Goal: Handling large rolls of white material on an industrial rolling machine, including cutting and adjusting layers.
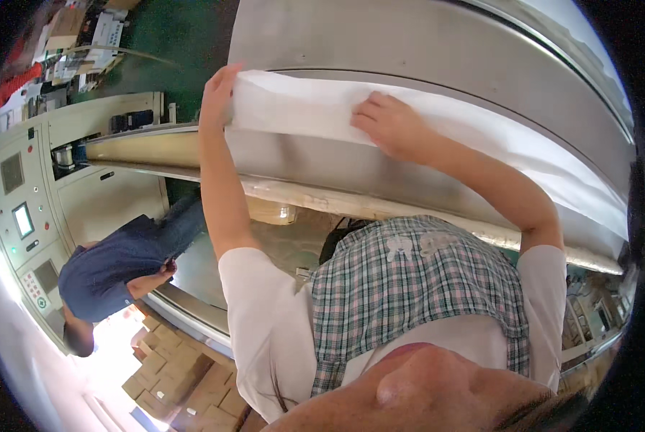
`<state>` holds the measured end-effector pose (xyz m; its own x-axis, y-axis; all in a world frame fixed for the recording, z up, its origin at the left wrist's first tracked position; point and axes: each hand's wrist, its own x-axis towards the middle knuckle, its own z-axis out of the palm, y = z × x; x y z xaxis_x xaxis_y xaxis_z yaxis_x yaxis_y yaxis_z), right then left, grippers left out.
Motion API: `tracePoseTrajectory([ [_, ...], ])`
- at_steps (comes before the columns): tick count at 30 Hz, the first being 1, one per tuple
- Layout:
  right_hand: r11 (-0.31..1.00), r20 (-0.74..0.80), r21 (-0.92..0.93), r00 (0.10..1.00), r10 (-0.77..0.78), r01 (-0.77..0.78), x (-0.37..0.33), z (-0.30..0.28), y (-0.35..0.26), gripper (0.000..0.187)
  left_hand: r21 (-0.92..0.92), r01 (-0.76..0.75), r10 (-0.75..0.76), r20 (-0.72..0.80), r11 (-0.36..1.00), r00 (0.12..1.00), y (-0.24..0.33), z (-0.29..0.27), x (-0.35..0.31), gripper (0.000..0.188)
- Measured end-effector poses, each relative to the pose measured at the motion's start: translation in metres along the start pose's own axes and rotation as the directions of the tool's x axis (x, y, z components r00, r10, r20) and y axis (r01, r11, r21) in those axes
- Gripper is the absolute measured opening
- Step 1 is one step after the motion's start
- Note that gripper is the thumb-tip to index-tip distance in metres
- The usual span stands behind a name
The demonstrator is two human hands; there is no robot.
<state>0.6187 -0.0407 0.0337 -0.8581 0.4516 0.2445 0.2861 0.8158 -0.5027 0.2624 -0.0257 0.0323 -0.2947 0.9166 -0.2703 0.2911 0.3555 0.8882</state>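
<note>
A long folded strip of white sheet material, cloth or paper, lies along a grey metal surface and runs off to the right. At its left end my left hand is closed around the short edge, with the thumb side partly hidden. My right hand is on the strip farther right. Its fingers are curled together against the white material near the lower edge; the fingertips are partly hidden.
A pale padded bar runs between my body and the metal surface. To the left stand control cabinets with buttons and a small screen. A person in dark blue bends beside them. Cardboard boxes are stacked at lower left.
</note>
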Motion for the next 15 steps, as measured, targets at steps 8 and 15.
tracePoseTrajectory([
  [8, 0.931, -0.061, 0.011, 0.930, -0.363, 0.364, 0.067, 0.032, -0.008, 0.030, -0.192, -0.008, 0.031, 0.117, 0.981, 0.993, 0.020, -0.033, -0.019, 0.028],
  [15, 0.880, 0.130, 0.053, 0.871, -0.474, 0.471, 0.116, 0.056, -0.012, 0.033, 0.424, -0.379, 0.227, 0.366, 0.822, 0.902, 0.067, 0.007, -0.003, 0.033],
])
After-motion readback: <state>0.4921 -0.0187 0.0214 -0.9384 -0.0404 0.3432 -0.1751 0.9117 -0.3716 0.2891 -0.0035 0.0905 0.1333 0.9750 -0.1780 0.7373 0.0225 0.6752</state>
